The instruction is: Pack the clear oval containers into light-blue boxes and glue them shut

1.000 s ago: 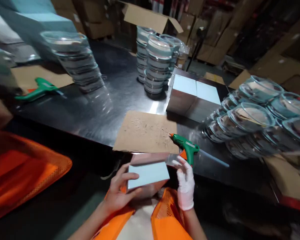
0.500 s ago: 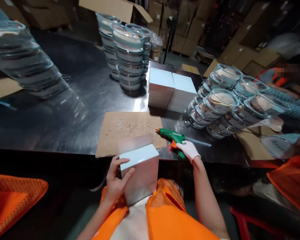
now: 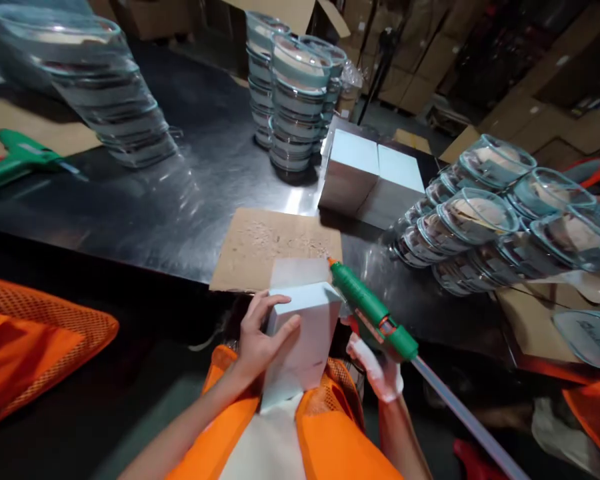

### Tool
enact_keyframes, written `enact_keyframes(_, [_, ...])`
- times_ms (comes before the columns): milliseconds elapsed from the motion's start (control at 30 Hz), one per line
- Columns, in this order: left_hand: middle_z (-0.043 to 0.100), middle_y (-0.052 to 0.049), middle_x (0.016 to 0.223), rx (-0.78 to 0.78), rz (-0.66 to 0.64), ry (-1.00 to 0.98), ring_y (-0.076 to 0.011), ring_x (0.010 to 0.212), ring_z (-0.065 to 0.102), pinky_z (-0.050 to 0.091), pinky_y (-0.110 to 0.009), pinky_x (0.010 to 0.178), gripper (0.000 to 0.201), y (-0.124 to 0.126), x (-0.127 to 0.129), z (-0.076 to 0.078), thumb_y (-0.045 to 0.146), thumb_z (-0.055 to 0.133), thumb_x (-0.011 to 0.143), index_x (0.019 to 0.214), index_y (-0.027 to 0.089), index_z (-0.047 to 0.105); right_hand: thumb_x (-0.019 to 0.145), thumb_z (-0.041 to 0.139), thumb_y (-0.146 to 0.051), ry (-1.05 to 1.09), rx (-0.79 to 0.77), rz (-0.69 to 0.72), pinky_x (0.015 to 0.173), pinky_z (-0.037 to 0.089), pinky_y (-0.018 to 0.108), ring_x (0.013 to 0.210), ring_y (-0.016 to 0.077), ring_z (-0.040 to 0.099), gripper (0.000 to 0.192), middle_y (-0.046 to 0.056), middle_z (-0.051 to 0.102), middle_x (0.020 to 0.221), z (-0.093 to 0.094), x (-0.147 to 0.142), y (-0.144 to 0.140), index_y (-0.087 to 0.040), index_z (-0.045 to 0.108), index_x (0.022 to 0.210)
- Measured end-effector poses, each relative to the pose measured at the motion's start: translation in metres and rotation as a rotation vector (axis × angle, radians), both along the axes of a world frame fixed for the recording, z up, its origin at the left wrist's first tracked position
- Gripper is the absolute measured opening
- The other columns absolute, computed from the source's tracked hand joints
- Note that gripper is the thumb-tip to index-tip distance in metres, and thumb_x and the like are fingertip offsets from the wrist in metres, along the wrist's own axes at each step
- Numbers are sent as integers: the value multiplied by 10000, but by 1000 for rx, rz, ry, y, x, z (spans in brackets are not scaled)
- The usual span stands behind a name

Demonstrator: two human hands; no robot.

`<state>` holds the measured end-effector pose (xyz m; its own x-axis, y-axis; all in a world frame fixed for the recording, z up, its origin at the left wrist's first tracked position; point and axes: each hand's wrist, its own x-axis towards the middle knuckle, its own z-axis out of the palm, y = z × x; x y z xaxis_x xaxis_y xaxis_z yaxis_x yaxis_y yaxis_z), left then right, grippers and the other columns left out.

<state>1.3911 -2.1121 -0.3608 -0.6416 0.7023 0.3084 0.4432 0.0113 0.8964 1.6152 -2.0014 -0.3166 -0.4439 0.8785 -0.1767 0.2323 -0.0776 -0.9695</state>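
My left hand (image 3: 260,340) grips a pale blue-white box (image 3: 305,333) against my chest, its top flap standing open. My right hand (image 3: 377,370), in a white glove, holds a green hot-glue gun (image 3: 373,310) with an orange trigger. The gun's nozzle points at the box's upper right corner by the flap, and a clear glue stick trails out behind it. A brown cardboard sheet (image 3: 275,243) speckled with glue lies on the dark metal table (image 3: 180,200) just beyond the box.
Two closed pale boxes (image 3: 373,173) stand behind the cardboard. Stacks of lidded glass bowls stand at the back (image 3: 293,93), lean at left (image 3: 100,93) and lie at right (image 3: 480,227). A second green glue gun (image 3: 17,160) lies far left. Orange mesh (image 3: 35,340) fills lower left.
My right hand has lifted the glue gun off the table and brought its nozzle to the box. The left hand has kept hold of the box, raising it slightly.
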Motion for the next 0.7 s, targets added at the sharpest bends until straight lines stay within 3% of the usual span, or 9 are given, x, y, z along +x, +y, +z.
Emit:
enact_keyframes(100, [755,-60,1133,23,-9,64,-278,1201,682,561,-387,1032,208,1,6,1,406,803,943,1086,258,774,840,781,-477,-112,251,76,639,587,342,630,204,660,244,28,724,751,0,-9,-16,-241,729,872])
enact_keyframes(200, [760,-53,1126,56,-22,106,-255,1165,691,575,-361,988,190,2,9,4,381,794,952,1096,263,759,813,755,-474,-133,377,102,550,531,289,563,174,631,266,3,668,670,-2,-24,-22,-241,640,757])
enact_keyframes(367, [764,-54,1091,52,-20,133,-263,1187,693,577,-384,1026,194,2,11,6,390,802,939,1079,259,768,844,769,-477,-143,192,153,447,485,284,442,161,557,316,-33,594,584,-3,-33,-21,-271,547,754])
enact_keyframes(567, [769,-75,1099,38,-20,82,-288,1214,681,565,-414,1050,227,-3,8,3,426,828,916,1062,256,792,827,797,-511,-221,262,79,710,634,432,681,269,700,276,55,723,749,-7,-22,-10,-283,654,769])
enact_keyframes(700, [755,-78,1116,26,-26,10,-289,1229,671,547,-410,1058,241,-8,1,1,436,835,907,1057,252,794,817,824,-530,-209,241,-14,728,648,454,690,285,716,282,67,737,754,-17,-5,-3,-283,693,787])
